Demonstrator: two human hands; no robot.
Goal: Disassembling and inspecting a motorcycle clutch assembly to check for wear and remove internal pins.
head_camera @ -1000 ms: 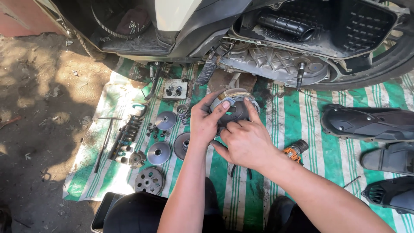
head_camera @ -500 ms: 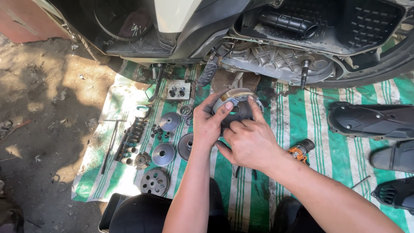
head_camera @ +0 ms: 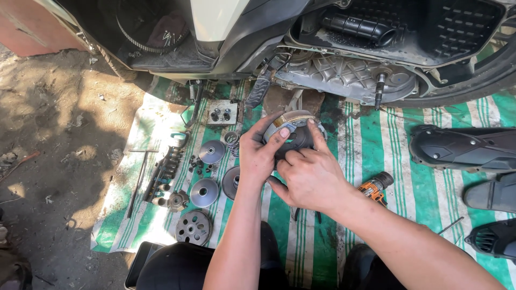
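No packages, labels, signs or screens can be made out with certainty. Only a dark, flat rectangular object with a pale edge (head_camera: 141, 262), possibly a phone or small tray, is seen at seven o'clock on the striped tarpaulin (head_camera: 376, 156); no lit display can be told.

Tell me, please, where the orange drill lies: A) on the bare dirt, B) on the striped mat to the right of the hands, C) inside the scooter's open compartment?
B: the orange drill lies on the green striped mat, just right of the right hand.
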